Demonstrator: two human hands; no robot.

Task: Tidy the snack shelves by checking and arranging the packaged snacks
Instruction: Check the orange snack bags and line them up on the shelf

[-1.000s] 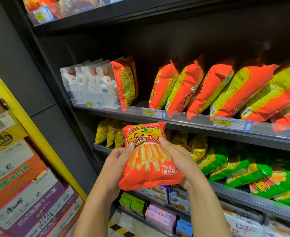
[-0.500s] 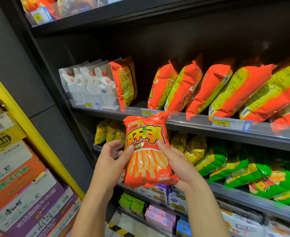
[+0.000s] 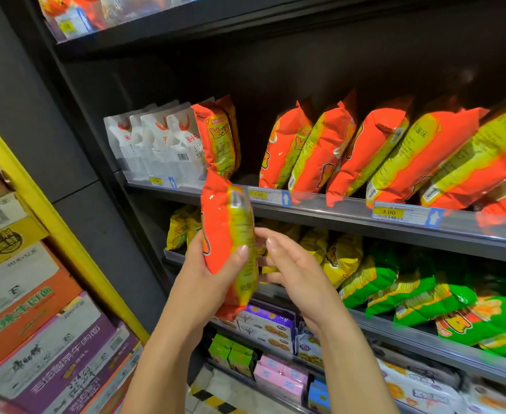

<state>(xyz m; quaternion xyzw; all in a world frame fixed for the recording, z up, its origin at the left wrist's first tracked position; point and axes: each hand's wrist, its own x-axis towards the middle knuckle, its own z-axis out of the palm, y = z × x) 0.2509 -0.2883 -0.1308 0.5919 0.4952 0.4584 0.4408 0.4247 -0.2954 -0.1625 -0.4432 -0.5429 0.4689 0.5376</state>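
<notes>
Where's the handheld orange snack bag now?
Head view, centre-left: the orange snack bag is gripped by the left hand, in front of the yellow bags.

Dark shelves (image 3: 350,209), orange bags (image 3: 374,147), green bags (image 3: 401,291), yellow bags (image 3: 341,258)

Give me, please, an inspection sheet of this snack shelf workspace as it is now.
Surface: shelf holds orange bags, with a gap in the row.
Job's things: orange snack bag held edge-on before the shelf; orange bags leaning in a row; yellow bags and green bags below.
Clutter: nothing seen.
Grippers: left hand grips the orange snack bag; right hand open beside it.
Cables: nothing seen.
Surroundings: stacked cartons at left, yellow frame.
</notes>
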